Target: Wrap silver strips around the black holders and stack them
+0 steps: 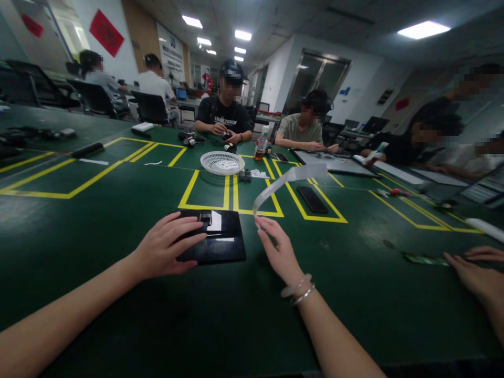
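A black tablet-like device [220, 239] lies flat on the green table [118, 252] in front of me. My left hand [167, 247] rests on its left part, fingers stretched out flat and pressing it down. My right hand [277, 249] is just right of the device, fingertips pinched on the lower end of a long clear film strip [289, 181]. The strip curves up and away to the right, free of the device. Two bracelets sit on my right wrist.
Yellow tape boxes mark the table. A white mesh basket [222, 163], a small black part [245, 176], a dark phone [312, 199] and a drink bottle [260, 147] lie further out. Another person's hands [478, 273] rest at the right edge. Several people sit opposite.
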`<state>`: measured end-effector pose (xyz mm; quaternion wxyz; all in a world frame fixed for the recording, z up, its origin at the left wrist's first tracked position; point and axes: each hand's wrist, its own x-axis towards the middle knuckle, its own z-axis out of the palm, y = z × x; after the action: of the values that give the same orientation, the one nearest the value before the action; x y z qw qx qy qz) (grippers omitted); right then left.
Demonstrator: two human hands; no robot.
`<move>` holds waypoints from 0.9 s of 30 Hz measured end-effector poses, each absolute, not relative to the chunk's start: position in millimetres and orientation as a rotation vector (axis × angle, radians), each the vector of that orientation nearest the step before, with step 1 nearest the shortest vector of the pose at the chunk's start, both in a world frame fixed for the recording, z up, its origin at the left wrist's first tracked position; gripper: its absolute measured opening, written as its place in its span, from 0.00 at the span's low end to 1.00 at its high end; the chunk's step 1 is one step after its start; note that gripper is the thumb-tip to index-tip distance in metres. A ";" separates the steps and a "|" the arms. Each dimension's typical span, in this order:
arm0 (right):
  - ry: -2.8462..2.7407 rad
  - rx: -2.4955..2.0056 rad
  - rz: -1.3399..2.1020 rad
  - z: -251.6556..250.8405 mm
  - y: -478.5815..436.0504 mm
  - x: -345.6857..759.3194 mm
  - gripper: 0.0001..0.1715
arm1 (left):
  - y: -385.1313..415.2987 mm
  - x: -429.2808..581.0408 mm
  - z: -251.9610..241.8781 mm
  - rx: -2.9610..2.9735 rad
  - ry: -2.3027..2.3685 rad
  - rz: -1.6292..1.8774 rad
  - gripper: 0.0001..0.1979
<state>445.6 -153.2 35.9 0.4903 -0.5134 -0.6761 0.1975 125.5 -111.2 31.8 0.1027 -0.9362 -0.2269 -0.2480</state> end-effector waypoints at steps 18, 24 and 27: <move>-2.485 -1.554 -0.077 26.1 -169.0 433.0 0.33 | -99.8 143.6 17.7 -3.100 -0.579 -0.413 0.19; -2.445 -1.526 -0.071 29.0 -168.1 432.0 0.34 | -98.2 142.6 18.0 -2.978 -0.679 -0.427 0.25; -2.381 -1.517 -0.085 31.3 -167.8 432.4 0.36 | -91.8 140.2 16.6 -2.910 -0.872 -0.455 0.39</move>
<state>432.4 -167.8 31.3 0.1580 -0.5305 -0.8323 -0.0296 140.2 -91.8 16.6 0.0350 -0.9468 -0.2836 -0.1482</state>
